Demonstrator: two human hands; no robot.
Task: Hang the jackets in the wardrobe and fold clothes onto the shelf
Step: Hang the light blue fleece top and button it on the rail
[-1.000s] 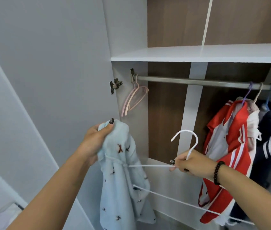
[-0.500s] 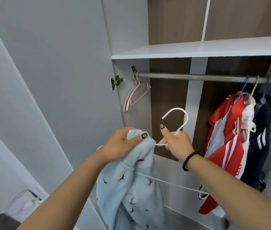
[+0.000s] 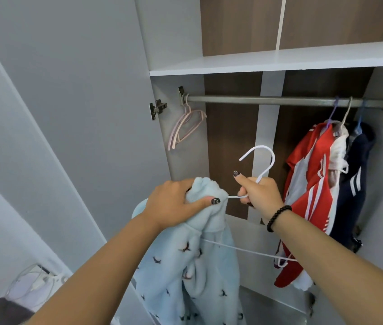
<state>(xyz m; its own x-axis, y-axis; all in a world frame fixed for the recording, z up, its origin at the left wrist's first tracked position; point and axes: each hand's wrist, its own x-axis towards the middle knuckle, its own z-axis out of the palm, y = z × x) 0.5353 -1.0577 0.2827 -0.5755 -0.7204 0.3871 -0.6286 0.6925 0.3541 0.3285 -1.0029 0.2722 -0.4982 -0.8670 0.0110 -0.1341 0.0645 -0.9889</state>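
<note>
At the left, the left hand [image 3: 174, 205] is bunching the top of the pale blue fleece jacket [image 3: 185, 266], fingers and thumb curled tight round the fabric, while the rest is hanging down in front of the wardrobe's open door. Beside it, the right hand [image 3: 259, 192] is clamping the neck of the white wire hanger [image 3: 262, 165], hook pointing up; one hanger arm is entering the bunched fabric, the other is sticking out bare under the right forearm. The jacket is probably only half threaded, so it could be sliding off that side once lifted. The bare arm is sitting close to the red and white jacket [image 3: 307, 198] hanging at the right end of the rail [image 3: 268, 100], and could be snagging it.
</note>
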